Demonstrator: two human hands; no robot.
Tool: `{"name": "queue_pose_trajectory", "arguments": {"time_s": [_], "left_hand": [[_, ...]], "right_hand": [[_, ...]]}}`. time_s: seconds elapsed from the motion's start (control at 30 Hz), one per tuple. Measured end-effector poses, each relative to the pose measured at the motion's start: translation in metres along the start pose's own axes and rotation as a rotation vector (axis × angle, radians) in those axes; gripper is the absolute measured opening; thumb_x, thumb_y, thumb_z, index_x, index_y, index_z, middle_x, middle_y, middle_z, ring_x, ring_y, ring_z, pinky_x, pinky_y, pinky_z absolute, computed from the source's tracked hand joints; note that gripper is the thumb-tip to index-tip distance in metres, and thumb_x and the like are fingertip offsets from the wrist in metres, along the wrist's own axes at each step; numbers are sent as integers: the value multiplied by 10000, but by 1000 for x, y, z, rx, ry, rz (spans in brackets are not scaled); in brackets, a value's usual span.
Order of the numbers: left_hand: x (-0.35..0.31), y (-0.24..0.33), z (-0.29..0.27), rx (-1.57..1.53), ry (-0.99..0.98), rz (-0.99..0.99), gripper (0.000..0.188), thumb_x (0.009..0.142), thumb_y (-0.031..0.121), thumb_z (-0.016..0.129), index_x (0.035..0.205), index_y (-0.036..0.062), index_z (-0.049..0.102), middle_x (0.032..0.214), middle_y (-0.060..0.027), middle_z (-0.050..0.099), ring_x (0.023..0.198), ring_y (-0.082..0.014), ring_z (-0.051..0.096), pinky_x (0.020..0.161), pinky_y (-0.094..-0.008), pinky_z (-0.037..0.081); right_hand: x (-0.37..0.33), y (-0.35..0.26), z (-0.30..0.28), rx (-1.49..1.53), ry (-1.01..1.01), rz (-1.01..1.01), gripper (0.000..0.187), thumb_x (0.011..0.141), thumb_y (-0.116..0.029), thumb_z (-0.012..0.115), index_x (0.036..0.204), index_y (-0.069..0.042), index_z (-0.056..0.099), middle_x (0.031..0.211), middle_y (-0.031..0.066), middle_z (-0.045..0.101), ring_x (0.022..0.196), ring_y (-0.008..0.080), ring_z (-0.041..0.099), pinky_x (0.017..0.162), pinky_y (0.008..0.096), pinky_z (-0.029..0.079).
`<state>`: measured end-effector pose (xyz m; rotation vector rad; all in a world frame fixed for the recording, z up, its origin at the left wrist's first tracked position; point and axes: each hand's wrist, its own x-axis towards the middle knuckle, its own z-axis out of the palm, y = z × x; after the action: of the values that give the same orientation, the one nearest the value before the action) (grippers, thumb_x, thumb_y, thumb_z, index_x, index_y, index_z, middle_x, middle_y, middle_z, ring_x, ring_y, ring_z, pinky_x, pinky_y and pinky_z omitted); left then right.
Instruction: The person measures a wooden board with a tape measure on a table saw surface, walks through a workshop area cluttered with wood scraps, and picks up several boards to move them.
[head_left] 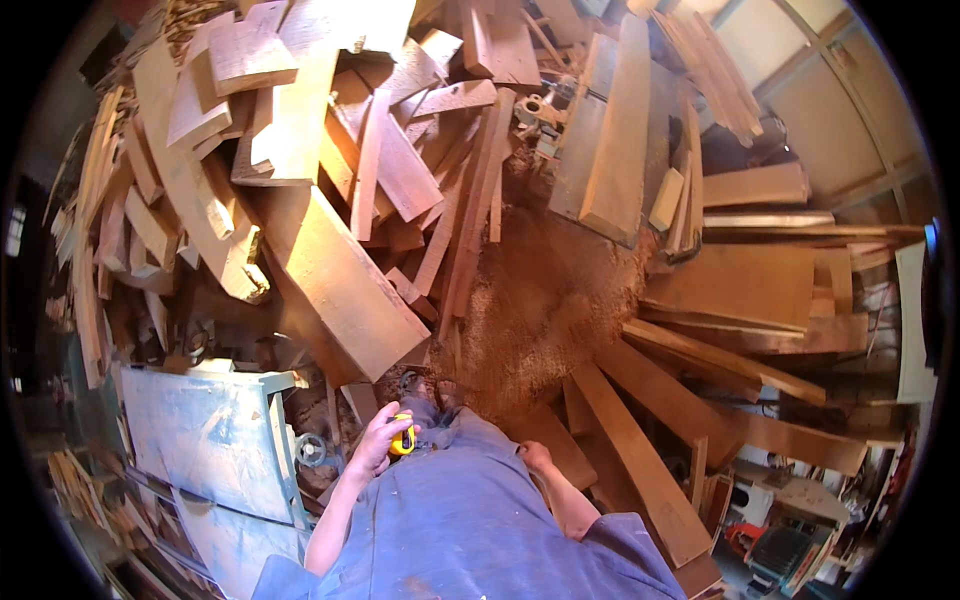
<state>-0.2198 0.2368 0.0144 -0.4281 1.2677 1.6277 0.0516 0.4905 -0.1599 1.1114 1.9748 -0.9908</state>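
Observation:
My left hand (374, 446) is closed around a yellow tape measure (403, 438), held out in front of my blue work coat (455, 515). No drawn-out blade can be made out. Low at my other side, my right hand (535, 457) is against the edge of the coat, its fingers curled in. Whatever they may hold is hidden. Beside that hand lie brown wooden boards (640, 460), fanned out on the floor. One of my shoes (412, 382) shows beyond the coat, at the edge of the sawdust.
Loose boards and offcuts (400, 170) are heaped ahead and to the left, with a wide plank (345, 290) sloping toward me. Sawdust (540, 300) covers the floor ahead. A pale blue machine table (200, 430) with a handwheel (311, 449) stands left; planks (740, 285) lie right.

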Motion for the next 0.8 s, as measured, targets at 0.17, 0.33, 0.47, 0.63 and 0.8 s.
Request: {"name": "queue_pose_trajectory", "arguments": {"time_s": [0.17, 0.33, 0.47, 0.63, 0.8], "left_hand": [[4, 13, -11, 35, -2, -29, 751, 880, 102, 591, 1454, -54, 131, 1207, -152, 506, 934, -223, 634, 762, -298, 535], [13, 26, -30, 24, -50, -42, 810, 875, 134, 598, 1460, -59, 73, 1203, -170, 514, 929, -234, 635, 731, -317, 548], [24, 34, -46, -50, -14, -39, 473, 884, 195, 610, 1276, 12, 419, 1059, -105, 592, 774, -229, 655, 591, -328, 550], [49, 34, -62, -81, 45, -61, 309, 888, 328, 615, 1089, 109, 531, 942, -73, 612, 674, -241, 638, 542, -356, 543], [62, 54, -47, -42, 46, -75, 355, 873, 358, 633, 1063, 74, 538, 913, -83, 599, 702, -231, 642, 571, -371, 570]], "right_hand": [[-22, 22, 37, -116, -76, 45, 333, 824, -271, 549, 1085, -106, 674, 1080, 187, 649, 1023, 357, 613, 875, 429, 483], [-6, 1, 62, -23, -43, -35, 338, 832, -289, 533, 1081, -108, 673, 1084, 189, 646, 989, 377, 618, 852, 439, 481], [11, -54, 45, 338, 91, -70, 403, 838, -404, 492, 1044, -110, 677, 1074, 192, 647, 1006, 388, 606, 833, 445, 473], [-33, -60, 23, 178, 140, 63, 394, 847, -391, 475, 1038, -116, 682, 1062, 201, 649, 1009, 396, 603, 833, 452, 471], [-18, -21, 75, 677, 305, 443, 427, 874, -308, 415, 1069, -12, 653, 1148, 262, 602, 1107, 401, 562, 937, 456, 421]]}}
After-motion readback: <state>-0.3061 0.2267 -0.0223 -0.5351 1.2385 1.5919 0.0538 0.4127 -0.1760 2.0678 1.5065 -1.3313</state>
